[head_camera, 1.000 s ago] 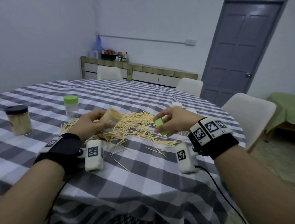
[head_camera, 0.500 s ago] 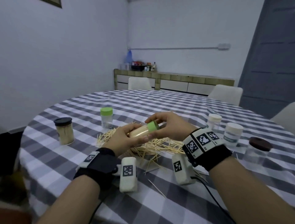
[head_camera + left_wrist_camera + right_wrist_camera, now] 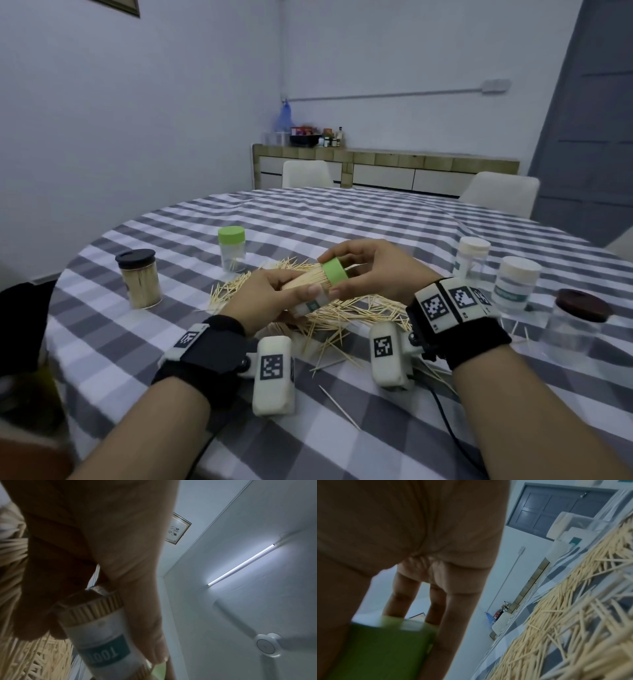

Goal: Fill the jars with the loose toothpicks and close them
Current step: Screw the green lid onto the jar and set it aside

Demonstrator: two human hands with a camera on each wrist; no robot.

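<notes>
In the head view, the left hand (image 3: 263, 298) is wrapped around a clear jar (image 3: 308, 284) packed with toothpicks, held on its side above the toothpick pile (image 3: 342, 308) at the centre of the checked table (image 3: 376, 428). The right hand (image 3: 373, 270) has its fingers closed around the green lid (image 3: 335, 271) sitting on the jar's mouth, at 2 o'clock from the left hand. A black-lidded jar (image 3: 138, 279) stands at 9 o'clock, a green-lidded jar (image 3: 232, 248) at 11 o'clock, two white-lidded jars (image 3: 474, 257) at 3 o'clock.

The left wrist view shows the fingers and thumb curled around the labelled jar (image 3: 102, 635), toothpicks showing through its wall.

In the right wrist view, the fingertips (image 3: 436, 615) clamp the green lid (image 3: 382, 649); loose toothpicks (image 3: 565, 615) lie at 3 o'clock.
</notes>
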